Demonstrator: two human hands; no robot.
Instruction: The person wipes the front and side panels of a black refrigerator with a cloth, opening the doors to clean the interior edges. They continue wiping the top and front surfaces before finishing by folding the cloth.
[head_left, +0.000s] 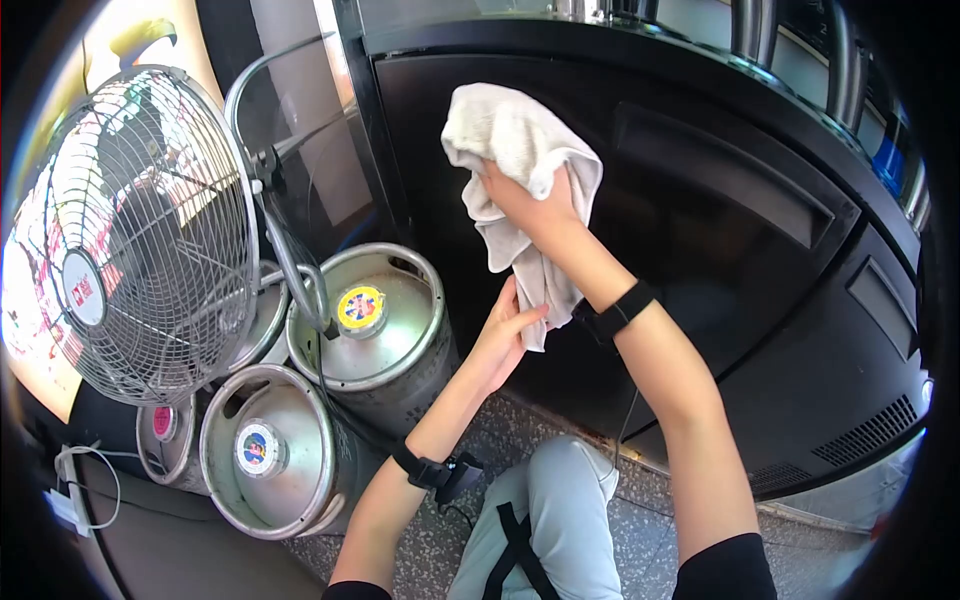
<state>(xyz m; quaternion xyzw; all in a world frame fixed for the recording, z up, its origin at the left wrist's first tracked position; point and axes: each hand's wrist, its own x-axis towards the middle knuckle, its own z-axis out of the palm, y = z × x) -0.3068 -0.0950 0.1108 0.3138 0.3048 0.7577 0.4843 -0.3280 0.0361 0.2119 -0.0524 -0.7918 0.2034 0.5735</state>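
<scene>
black sleeves (727, 570) lie nearest my camera, at the lower edge of the view. from my remote station i note the following conditions.

white cloth (505, 118): located before the black cabinet front (680, 300), to the left of the recessed handle (722, 172). i cannot confirm whether it touches the panel.

right hand (537, 208): set under the upper folds. these cover the fingers, so i cannot tell whether this grip is closed.

left hand (503, 335): gripping the narrow lower end of the cloth, pinched between thumb and fingers.

cautions, in my judgement:

- the left grip bears on a small end only. a sharp pull from the right hand could draw the cloth out of it.
- the left forearm (437, 412) overlaps the large keg (405, 315) in my view. a careless outward swing of the elbow could strike the metal rim.
- the left wrist band (430, 470) carries a boxy device. a loose fold dropping onto it could snag.
- a thin cable (628, 412) hangs below the right wrist band (625, 308). a wide sweep of that arm could tug it.
- the fan (83, 287) stands well apart from the cloth. i cannot tell whether it runs; if so, its airflow could lift unsupported folds.
</scene>
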